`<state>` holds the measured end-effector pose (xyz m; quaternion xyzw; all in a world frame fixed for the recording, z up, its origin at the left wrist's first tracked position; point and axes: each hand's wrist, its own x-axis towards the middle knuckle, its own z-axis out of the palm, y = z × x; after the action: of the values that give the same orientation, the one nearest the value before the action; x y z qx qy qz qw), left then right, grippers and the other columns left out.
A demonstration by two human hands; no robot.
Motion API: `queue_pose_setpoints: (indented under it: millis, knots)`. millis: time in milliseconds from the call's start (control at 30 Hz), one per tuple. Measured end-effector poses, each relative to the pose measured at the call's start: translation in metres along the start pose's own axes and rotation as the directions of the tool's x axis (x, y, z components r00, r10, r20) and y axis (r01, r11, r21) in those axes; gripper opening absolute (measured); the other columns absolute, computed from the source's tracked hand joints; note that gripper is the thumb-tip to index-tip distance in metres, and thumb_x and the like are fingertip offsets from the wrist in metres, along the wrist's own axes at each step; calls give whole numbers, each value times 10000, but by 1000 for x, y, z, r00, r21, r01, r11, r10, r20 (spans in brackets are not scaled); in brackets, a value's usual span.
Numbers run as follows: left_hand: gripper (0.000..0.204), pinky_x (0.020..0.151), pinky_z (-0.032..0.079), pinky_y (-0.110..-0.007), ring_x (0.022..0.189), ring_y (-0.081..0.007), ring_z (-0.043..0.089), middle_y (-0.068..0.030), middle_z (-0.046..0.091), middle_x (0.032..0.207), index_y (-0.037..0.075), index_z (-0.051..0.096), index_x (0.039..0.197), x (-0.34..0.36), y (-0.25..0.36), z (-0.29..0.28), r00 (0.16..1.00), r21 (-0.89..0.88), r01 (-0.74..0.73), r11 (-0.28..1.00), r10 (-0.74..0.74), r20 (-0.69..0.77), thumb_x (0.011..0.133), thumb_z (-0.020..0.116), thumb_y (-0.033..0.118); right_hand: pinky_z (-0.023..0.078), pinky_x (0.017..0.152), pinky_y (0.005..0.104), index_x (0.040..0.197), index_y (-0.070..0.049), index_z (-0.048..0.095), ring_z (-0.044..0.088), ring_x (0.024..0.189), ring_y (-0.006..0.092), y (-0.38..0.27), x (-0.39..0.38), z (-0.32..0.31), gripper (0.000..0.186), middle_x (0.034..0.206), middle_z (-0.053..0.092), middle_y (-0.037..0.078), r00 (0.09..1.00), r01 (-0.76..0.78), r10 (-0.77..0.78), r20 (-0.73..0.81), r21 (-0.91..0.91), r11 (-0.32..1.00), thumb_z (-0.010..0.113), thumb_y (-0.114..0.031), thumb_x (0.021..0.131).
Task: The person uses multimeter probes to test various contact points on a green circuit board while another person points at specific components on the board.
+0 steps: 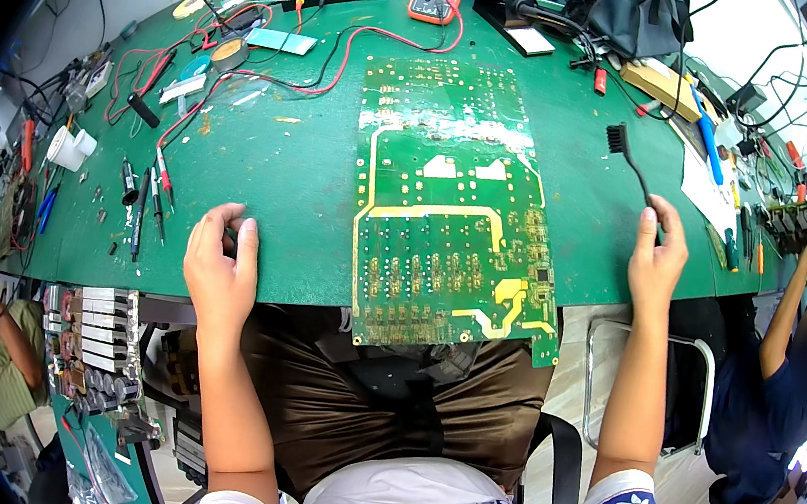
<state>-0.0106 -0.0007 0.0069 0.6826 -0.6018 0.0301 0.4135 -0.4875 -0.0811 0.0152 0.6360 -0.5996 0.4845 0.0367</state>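
Got a brush point(627, 157) pinched in the right hand point(661, 255), plus a half-curled, seemingly empty left hand point(223, 258). Got a green circuit board point(446, 195) between them, lengthwise front-to-back, overhanging the front edge of the bench point(278, 166). Can't call a nearer hand.

- The left arm point(238, 413) is bare and leans up and a bit to the left.
- The left hand point(224, 260) holds nothing. Its fingers curl softly, and there is a small gap between them and the thumb point(248, 238).
- The right arm point(636, 402) is bare too and goes almost straight up.
- The right hand point(660, 253) is a bit farther forward, with its thumb and fingers in a pinch.
- The two hands are well apart.
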Motion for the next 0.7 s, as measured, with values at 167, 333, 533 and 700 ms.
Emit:
queue_pose_setpoints:
  millis: [167,333,533,700]
  knots:
    - [192,639,447,-295,673,-149,504,-68,610,820,-17,654,1048,0,-3,1,999,13,34,999,-33,-15,910,659,118,498,801,317,1083,29,672,647,866,227,5,53,18,236,956,674,140,994,21,-28,105,66,998,600,-162,964]
    - [178,646,442,-321,670,-179,492,-75,613,809,-6,650,1032,1,3,3,994,-4,108,994,-108,-7,899,660,112,495,777,347,1069,7,684,629,830,263,35,99,74,221,923,650,146,959,91,-95,267,31,995,599,-166,961]
    - [185,626,439,-314,646,-168,487,-79,614,798,-17,648,1022,0,2,3,991,19,133,991,-133,-15,884,673,103,499,777,374,1043,-1,685,633,834,305,54,114,110,191,898,634,171,954,116,-99,285,-45,992,611,-145,943]
    - [185,631,453,-307,646,-160,511,-80,620,794,-24,647,1020,-1,3,5,989,8,144,990,-143,-31,886,672,100,497,808,397,1046,-25,686,621,863,310,60,108,113,188,920,638,158,961,173,-155,230,-62,983,649,-146,908]
